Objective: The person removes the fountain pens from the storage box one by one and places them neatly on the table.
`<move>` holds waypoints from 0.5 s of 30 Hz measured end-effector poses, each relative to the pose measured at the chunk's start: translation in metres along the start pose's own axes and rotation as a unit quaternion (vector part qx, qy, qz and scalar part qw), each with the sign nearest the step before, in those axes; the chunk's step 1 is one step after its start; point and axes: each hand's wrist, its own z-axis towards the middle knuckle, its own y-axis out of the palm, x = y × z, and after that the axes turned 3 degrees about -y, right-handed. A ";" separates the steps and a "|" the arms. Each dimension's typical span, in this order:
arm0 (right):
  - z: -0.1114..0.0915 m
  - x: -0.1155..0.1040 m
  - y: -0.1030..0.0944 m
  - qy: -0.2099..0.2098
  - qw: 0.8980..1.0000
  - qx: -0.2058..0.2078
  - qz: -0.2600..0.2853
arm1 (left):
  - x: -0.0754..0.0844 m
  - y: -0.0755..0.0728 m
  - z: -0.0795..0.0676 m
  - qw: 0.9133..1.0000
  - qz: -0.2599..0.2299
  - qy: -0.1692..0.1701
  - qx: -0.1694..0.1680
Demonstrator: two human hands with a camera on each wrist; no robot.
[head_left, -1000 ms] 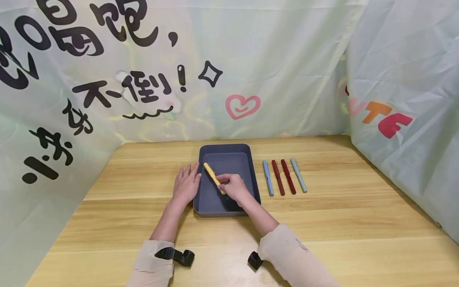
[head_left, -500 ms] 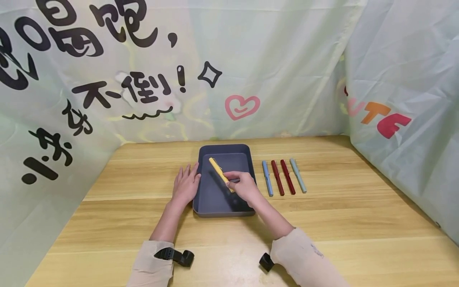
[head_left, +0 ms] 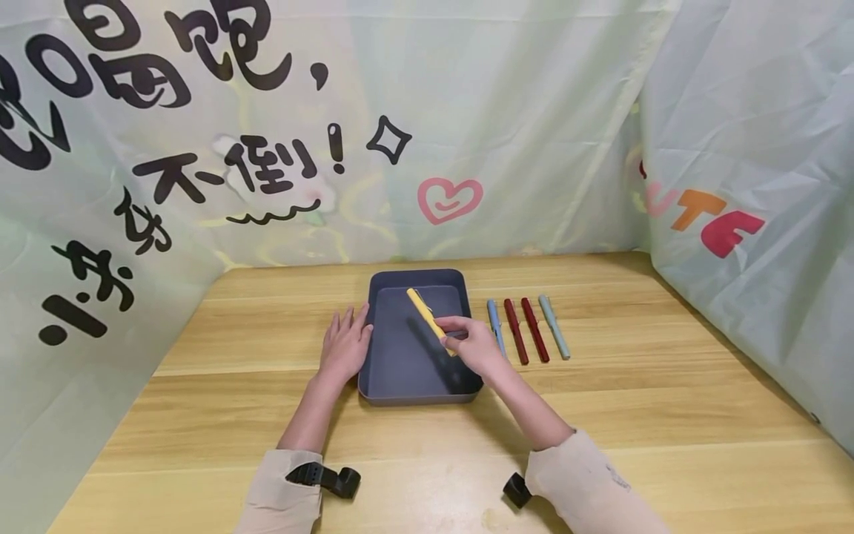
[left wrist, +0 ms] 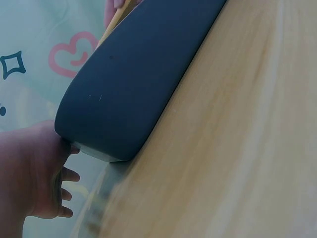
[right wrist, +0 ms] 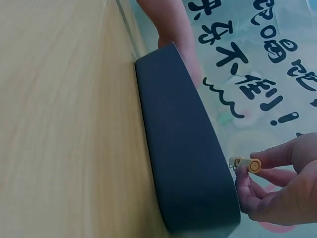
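Note:
A yellow pen (head_left: 425, 311) with a clip is pinched near its lower end by my right hand (head_left: 472, 345), held tilted above the dark grey tray (head_left: 394, 382). In the right wrist view the round end of the yellow pen (right wrist: 254, 166) points toward the camera between thumb and fingers of my right hand (right wrist: 282, 186). My left hand (head_left: 345, 347) lies with fingers stretched along the tray's left side, touching it. The left wrist view has my left hand (left wrist: 37, 171) beside the tray wall (left wrist: 124, 84).
Right of the tray, a blue pen (head_left: 494, 315), two dark red pens (head_left: 516, 331) and a pale green pen (head_left: 555, 328) lie in a row on the wooden table (head_left: 253, 334). A printed curtain (head_left: 547, 133) stands behind and at both sides.
My right hand has lifted the yellow pen off the tray's floor and carried it to the right, over the tray's right half. The left hand has stayed in place.

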 end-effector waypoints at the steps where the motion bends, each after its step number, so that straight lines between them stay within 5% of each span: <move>1: -0.001 0.001 -0.002 -0.002 1.000 0.001 -0.003 | 0.000 0.000 0.000 1.000 0.001 0.000 -0.001; 15: -0.012 0.006 -0.038 0.012 1.000 0.015 -0.019 | 0.000 0.000 0.000 1.000 0.005 -0.002 -0.004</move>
